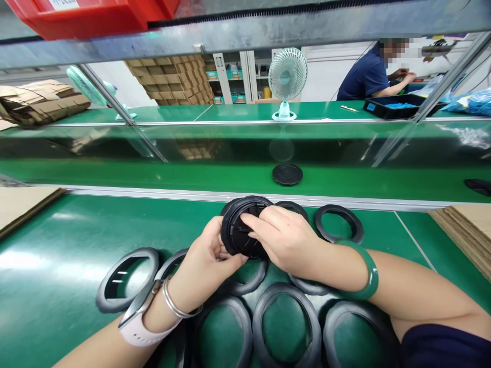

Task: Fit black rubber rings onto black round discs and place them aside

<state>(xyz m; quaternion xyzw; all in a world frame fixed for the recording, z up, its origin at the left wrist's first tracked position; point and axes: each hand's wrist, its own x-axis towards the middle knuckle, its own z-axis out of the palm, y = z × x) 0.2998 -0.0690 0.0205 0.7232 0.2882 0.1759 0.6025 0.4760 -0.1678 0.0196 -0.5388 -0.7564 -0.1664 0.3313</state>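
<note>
My left hand (209, 255) grips a round black plastic part (242, 232) by its lower left rim, holding it tilted above the green table (76, 225). Against the inside of that part press the fingers of my right hand (286, 237); whether they pinch something small there is hidden. Below and around both hands lie several black rings, among them a ring (286, 327) in front, a ring (128, 278) to the left and a ring (339, 224) to the right. My forearms and hands cover some of them.
Beyond the metal rail, a black disc (287, 175) lies on the green belt (215, 176). Cardboard sheets stand at the left (26, 204) and right (468, 230). A red bin (92, 18) sits on the shelf overhead. Farther back are a fan (287, 76) and a seated person (364, 74).
</note>
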